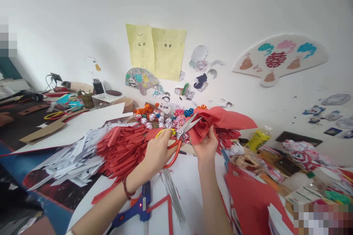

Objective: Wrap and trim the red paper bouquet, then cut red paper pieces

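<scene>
My left hand is closed around the handles of a pair of scissors with one yellow and one orange-red loop. The blades are apart and point up and right, at the edge of a folded red paper piece. My right hand grips that red paper from below, thumb against its folds; a broad flap of it spreads to the right. Below my left forearm lies a blue glue gun with a small red light. A bundle of thin wires rests on the white surface between my forearms.
Piles of red paper strips and white paper strips lie to the left. Small paper flowers stand behind my hands. A yellow bottle, red paper sheets and clutter fill the right side. The white wall rises behind.
</scene>
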Demonstrator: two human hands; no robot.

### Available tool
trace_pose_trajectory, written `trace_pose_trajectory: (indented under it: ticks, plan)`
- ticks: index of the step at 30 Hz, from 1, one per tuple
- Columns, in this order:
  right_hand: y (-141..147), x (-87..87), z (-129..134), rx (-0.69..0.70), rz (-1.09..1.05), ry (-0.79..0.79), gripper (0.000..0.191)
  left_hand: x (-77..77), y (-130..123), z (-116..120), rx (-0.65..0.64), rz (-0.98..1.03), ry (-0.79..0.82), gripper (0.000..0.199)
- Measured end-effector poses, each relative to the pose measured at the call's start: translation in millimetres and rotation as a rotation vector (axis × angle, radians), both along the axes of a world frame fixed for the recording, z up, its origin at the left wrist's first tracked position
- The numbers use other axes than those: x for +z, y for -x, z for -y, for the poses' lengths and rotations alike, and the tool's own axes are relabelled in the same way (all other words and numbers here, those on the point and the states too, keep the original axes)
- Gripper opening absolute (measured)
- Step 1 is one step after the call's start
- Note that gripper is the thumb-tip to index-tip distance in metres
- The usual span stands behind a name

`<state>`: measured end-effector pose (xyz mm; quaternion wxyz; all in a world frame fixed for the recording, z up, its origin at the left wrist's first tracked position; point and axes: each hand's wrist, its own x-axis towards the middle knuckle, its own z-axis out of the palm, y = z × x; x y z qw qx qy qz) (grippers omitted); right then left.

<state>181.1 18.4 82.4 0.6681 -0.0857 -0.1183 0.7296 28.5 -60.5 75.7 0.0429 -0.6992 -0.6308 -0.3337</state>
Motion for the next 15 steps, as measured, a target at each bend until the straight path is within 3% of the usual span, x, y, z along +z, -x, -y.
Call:
trace_pose_trajectory:
  ticks: [8,15]
  plan:
    - [-1.1,0.1,-3.4,0.003,0.035,-0.061,0.026,-2.0,1.6,-4.4,-0.038,0.02,0.0,0.028]
    - [-3.3,3.1,-4.1,-0.002,0.0,0.039,0.026,-1.8,2.9,-8.7,-0.081,0.031,-0.005,0.03]
